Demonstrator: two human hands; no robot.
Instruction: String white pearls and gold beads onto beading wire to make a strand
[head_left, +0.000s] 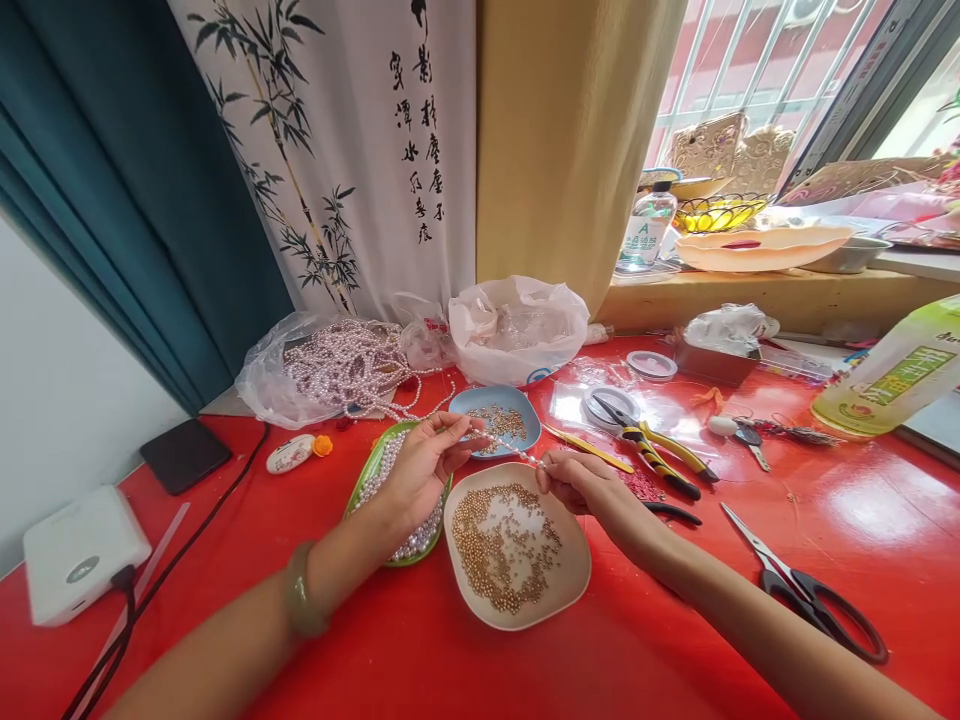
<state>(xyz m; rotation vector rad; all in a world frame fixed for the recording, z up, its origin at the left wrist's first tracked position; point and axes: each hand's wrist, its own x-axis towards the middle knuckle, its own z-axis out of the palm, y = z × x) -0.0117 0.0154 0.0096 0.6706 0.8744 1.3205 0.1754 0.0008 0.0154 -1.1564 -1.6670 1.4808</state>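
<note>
A short strand of small beads [514, 446] is stretched between my two hands, over the gap between the blue plate [530, 408] and the cream plate [577, 580]. My left hand [427, 465] pinches its left end, above the green tray [366, 468] of pearly beads. The right end is in the closed fingers of my right hand [576, 480], by the upper right rim of the cream plate. Small gold beads [480, 550] lie spread in the cream plate, and more gold pieces [504, 422] are in the blue plate.
Pliers [652, 450], yellow tweezers [592, 448] and scissors [810, 590] lie right on the red table [637, 660]. Behind are bagged pearl strands [345, 365] and a white plastic bag [517, 325]. A green bottle [892, 370] stands far right; a phone [185, 455] and white box [86, 553] are left.
</note>
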